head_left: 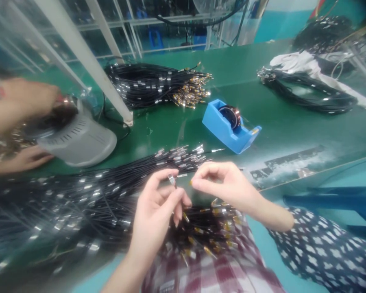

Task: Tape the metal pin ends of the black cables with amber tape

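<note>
Left hand (152, 209): closed loosely round a skinny black cable, its silver connector (171, 179) poking up between thumb and index finger, kinda mid-air over the pile
Right hand (227, 184): thumb and index pinched together, with a tiny yellow bit (191, 182) at the fingertips; looks like tape but too small to swear to. Near the connector, not touching it
Near pile: loads of black cables with silver ends (183, 156) across the worktop (167, 128), just behind the left hand
Yellow-tipped bunch (205, 232): right below both hands, over some checked fabric (222, 276)
Tape dispenser (221, 132): blue, sitting on the worktop beyond the right hand, brownish roll (233, 116) in it
Back bundle (140, 85): more black cables, ends bunched toward the dispenser
Far right: a coil of black cable (314, 99) by a white cloth (295, 63)
Co-worker, left side: one hand (30, 95) up at a grey machine (82, 138), the other hand (30, 158) low beside it, all pretty blurry
</note>
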Demonstrator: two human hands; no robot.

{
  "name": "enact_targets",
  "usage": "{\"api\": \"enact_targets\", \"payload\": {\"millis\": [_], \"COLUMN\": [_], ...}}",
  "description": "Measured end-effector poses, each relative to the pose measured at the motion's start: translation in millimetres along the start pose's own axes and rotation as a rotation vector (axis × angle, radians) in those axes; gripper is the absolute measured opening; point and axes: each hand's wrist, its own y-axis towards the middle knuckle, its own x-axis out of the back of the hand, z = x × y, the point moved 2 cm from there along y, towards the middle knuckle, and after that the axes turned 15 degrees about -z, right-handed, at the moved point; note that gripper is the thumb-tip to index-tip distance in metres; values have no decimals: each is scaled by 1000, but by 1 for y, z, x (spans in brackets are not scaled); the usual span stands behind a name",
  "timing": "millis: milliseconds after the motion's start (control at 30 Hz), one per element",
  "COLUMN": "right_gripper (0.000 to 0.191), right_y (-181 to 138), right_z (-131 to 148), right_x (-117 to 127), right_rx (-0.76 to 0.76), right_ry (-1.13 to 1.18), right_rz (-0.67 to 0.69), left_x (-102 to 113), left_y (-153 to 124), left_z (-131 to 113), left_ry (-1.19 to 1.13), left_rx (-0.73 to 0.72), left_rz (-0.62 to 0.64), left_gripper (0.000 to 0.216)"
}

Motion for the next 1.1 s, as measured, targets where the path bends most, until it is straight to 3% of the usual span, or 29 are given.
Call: {"api": "enact_targets", "payload": {"millis": [233, 1100], "right_gripper": [12, 15], "right_y": [8, 7], "right_z": [5, 0], "right_x": [-10, -21], "right_rx": [20, -39], "right_ry": [-35, 47], "right_rz": [99, 119], "left_x": [2, 1], "left_y": [-2, -7], "left_z": [-1, -1], "left_ry": [54, 65], "left_rx": [18, 24], "left_rz": [24, 16], "left_gripper": [47, 44]}}
